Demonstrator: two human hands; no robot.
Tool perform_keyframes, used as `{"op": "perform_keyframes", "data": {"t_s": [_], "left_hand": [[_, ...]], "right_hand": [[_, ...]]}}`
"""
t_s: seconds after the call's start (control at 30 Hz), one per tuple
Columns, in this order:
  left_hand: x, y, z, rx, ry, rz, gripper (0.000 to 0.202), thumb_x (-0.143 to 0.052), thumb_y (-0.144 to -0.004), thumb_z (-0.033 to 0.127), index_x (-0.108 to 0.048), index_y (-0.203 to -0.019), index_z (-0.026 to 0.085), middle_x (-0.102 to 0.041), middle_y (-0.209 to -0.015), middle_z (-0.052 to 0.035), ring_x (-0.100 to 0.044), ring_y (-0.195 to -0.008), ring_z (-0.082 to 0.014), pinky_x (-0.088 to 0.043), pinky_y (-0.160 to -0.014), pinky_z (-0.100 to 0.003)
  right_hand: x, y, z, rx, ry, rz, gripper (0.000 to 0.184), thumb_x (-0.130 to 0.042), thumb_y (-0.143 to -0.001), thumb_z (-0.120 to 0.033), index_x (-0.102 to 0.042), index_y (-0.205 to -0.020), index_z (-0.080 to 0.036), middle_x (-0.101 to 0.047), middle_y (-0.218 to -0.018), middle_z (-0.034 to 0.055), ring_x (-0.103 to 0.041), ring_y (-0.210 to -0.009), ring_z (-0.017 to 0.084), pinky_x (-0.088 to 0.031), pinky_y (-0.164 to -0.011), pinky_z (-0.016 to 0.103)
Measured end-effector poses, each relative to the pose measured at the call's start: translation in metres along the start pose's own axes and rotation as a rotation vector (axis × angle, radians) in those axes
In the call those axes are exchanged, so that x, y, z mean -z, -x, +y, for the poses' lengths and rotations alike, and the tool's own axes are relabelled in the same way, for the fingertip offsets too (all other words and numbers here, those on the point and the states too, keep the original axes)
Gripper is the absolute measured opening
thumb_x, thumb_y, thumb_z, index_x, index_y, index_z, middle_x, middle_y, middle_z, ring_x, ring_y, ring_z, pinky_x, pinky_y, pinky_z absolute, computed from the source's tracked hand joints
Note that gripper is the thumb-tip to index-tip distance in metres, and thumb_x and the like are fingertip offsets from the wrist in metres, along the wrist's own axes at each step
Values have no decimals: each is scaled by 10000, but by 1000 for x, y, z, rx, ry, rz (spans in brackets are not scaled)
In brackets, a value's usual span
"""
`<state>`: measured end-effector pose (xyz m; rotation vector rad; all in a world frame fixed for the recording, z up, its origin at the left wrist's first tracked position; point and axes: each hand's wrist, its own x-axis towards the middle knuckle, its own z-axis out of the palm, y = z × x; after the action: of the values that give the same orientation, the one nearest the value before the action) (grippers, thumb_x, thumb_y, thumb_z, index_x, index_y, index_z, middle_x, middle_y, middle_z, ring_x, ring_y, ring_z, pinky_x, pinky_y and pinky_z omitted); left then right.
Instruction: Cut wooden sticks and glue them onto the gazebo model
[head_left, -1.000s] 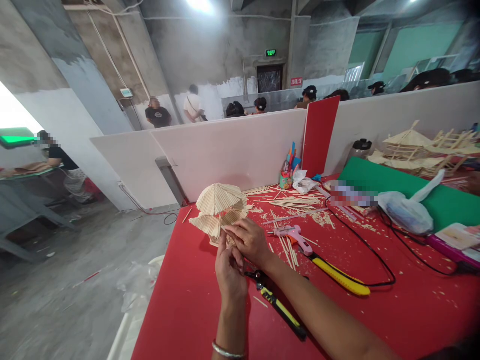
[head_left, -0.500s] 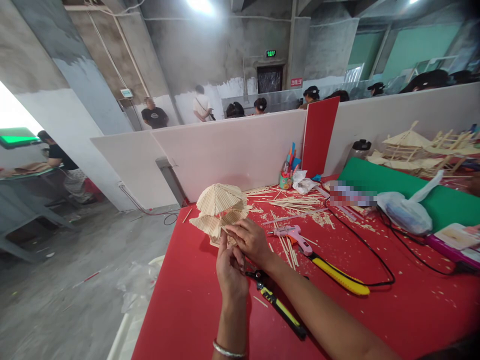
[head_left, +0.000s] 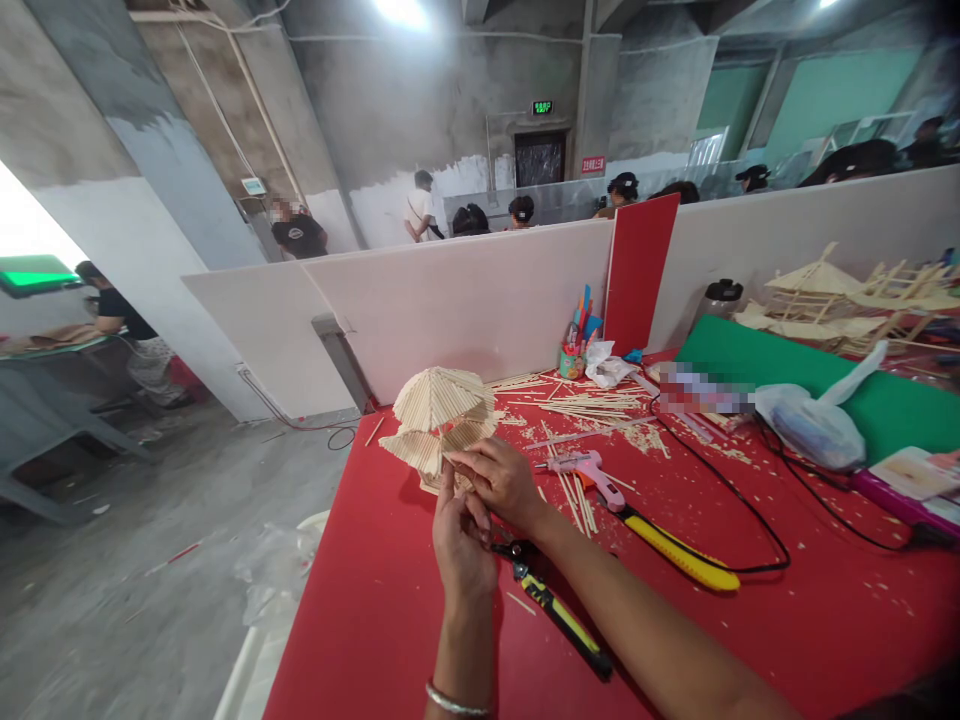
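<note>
A small pavilion model [head_left: 431, 400] built of thin pale wooden sticks stands at the far left of the red table, with two tiers of roof. My left hand [head_left: 461, 535] is at its near side, index finger raised against the lower roof's near corner and the other fingers curled. From the right, my right hand [head_left: 499, 485] pinches at the same corner, its fingertips meeting those of the left. The hands hide part of the model's base, and any small piece between the fingers is not visible. Just below them lie pliers [head_left: 559, 620] with black and yellow handles.
A pink glue gun [head_left: 589, 472] with a cord lies right of my hands, by a yellow-handled tool [head_left: 679, 550]. Loose wooden sticks [head_left: 592, 405] and scraps cover the back. A pen cup [head_left: 571, 360], plastic bag [head_left: 814, 425] and green board [head_left: 750, 370] stand or lie beyond.
My hands and the model stay where they were. Behind the partition, the person in white has shifted right and the person in black slightly left.
</note>
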<state>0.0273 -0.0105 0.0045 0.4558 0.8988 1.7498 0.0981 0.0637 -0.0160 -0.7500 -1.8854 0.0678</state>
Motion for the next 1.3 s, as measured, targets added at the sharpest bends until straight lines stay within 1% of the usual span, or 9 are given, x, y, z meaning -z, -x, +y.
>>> {"op": "perform_keyframes", "data": {"t_s": [0.17, 0.3, 0.5, 0.7, 0.83, 0.97, 1.13, 1.3], "left_hand": [[0, -1, 0, 0, -27, -8, 748, -640, -767, 319, -425, -1456, 119, -454, -406, 83, -287, -342, -73, -219, -358, -174], [-1, -1, 0, -4, -34, -1, 770, -650, -756, 326, -420, -1456, 104, -454, -405, 81, -287, -347, -72, -218, -359, -171], [1, 0, -2, -8, -29, 9, 750, -655, -755, 328, -445, -1445, 120, -452, -408, 82, -287, -344, -68, -211, -361, -169], [1, -1, -1, -16, -39, 8, 727, -656, -756, 314, -467, -1431, 125, -451, -408, 80, -294, -350, -70, -217, -367, -172], [0, 0, 0, -19, -47, 6, 733, -655, -754, 317, -461, -1433, 120, -447, -410, 83, -286, -354, -71, -218, -365, -173], [-1, 0, 1, -7, -55, 7, 753, -665, -740, 334, -462, -1431, 114, -452, -415, 84, -291, -354, -71, -216, -364, -171], [-1, 0, 1, -12, -49, 11, 711, -682, -726, 327, -517, -1391, 135, -447, -416, 87, -303, -351, -65, -216, -368, -171], [-1, 0, 2, -19, -46, 8, 705, -679, -728, 318, -521, -1390, 136, -439, -417, 87, -305, -350, -66, -217, -369, -173]], "right_hand": [[0, 1, 2, -2, -2, -8, 246, -534, -982, -291, -719, -1128, -222, -678, -874, 57, -590, -826, 172, -472, -725, 278], [-1, 1, 2, 0, -3, 1, 252, -522, -987, -297, -720, -1122, -216, -677, -864, 56, -589, -818, 171, -471, -720, 278], [-2, 2, 2, 3, -19, 6, 253, -521, -989, -297, -718, -1121, -211, -681, -875, 58, -591, -826, 175, -472, -718, 285], [-3, 3, 5, -14, -11, -34, 248, -559, -972, -297, -701, -1171, -255, -674, -888, 48, -591, -840, 169, -475, -738, 284], [-3, 3, 5, -21, -26, -30, 251, -549, -978, -302, -701, -1174, -264, -674, -891, 44, -592, -850, 169, -477, -747, 281], [-2, 3, 4, -17, -31, -17, 262, -524, -989, -312, -705, -1167, -246, -675, -900, 51, -592, -847, 170, -479, -749, 280], [-1, 2, 2, -27, -14, -32, 255, -531, -984, -294, -703, -1166, -246, -670, -893, 50, -590, -843, 167, -478, -743, 278], [0, 2, 1, -42, -14, -37, 251, -537, -981, -288, -704, -1159, -227, -674, -901, 56, -597, -866, 173, -483, -761, 281]]}}
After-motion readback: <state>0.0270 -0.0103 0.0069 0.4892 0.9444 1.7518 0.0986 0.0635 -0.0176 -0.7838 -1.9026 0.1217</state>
